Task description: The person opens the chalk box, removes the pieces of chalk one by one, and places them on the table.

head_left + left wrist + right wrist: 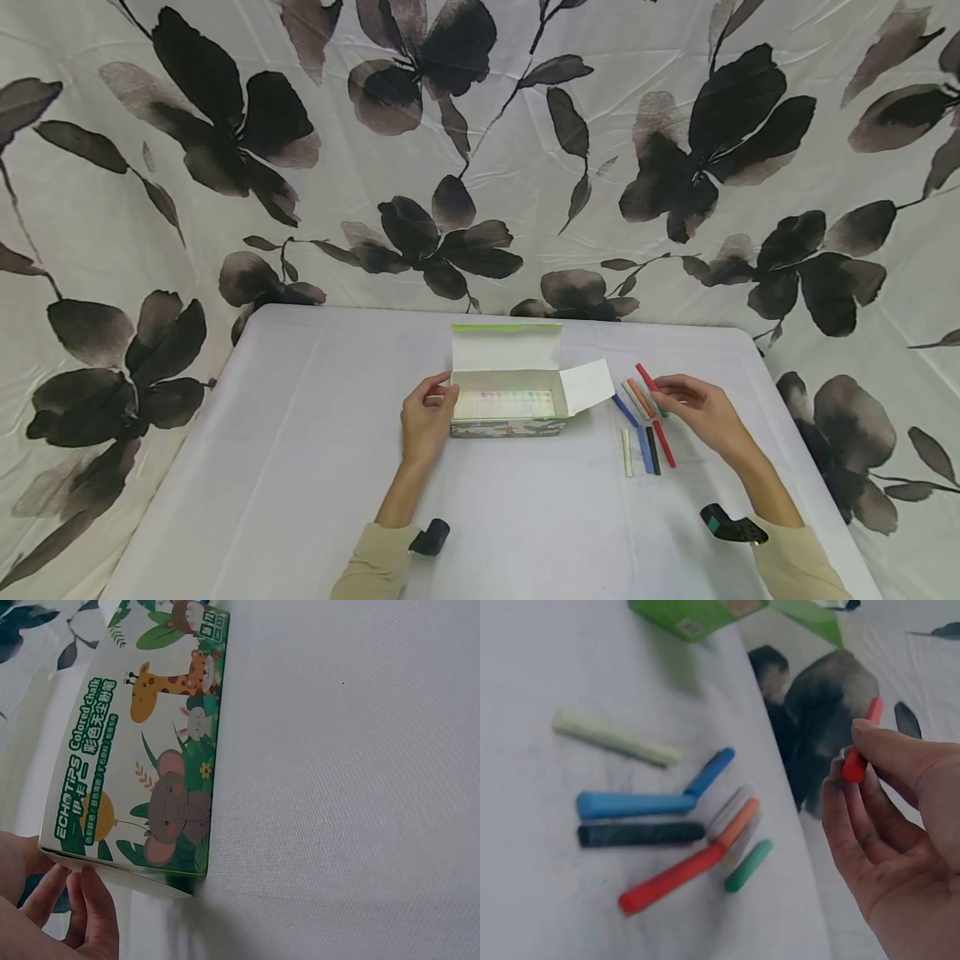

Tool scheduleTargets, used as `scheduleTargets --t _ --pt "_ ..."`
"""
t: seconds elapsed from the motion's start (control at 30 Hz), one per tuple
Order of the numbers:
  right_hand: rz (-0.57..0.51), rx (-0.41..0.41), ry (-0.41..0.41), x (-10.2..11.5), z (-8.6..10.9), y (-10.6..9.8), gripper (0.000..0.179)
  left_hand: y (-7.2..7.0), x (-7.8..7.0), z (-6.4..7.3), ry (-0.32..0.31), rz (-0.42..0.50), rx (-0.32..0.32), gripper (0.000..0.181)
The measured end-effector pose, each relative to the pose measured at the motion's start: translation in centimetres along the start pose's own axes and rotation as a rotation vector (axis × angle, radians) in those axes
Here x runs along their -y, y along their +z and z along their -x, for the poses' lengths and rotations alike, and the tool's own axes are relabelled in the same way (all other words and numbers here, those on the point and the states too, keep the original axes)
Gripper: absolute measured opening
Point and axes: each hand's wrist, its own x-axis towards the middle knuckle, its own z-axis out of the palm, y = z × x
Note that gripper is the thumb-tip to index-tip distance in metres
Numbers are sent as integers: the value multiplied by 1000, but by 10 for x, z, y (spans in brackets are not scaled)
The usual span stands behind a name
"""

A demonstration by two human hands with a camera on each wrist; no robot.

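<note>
A box of colored chalk (506, 429) stands with its lid (506, 348) raised and its right side flap (587, 387) spread outward. Pale chalk sticks (506, 404) lie in a row inside. My left hand (427, 423) holds the box at its left end, with fingertips against the end side in the left wrist view. Between thumb and fingers, my right hand (907, 817) pinches a red chalk stick (864, 742), raised above the loose sticks. Below it on the table lie a second red stick (671, 879), an orange one (740, 821) and a green one (748, 866).
Left of these lie a black stick (641, 834), a light blue stick (636, 805), a darker blue one (711, 771) and a pale yellow-green one (615, 738). A white cloth covers the table (300, 467). Floral fabric (570, 192) hangs behind it.
</note>
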Motion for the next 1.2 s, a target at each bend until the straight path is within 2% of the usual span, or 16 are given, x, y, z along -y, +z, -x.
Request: scheduleTargets --t 0.2,0.63,0.93,1.2 --pt "-23 2 62 -26 13 -3 46 0 1 1 0 -4 5 29" --pt "62 2 176 -61 47 -1 47 1 0 2 0 -9 -2 29" --pt "208 -66 72 -70 52 8 26 -2 0 1 -20 -3 6 29" --pt "259 -66 75 -66 48 9 22 -8 -2 0 -69 -25 39 31"
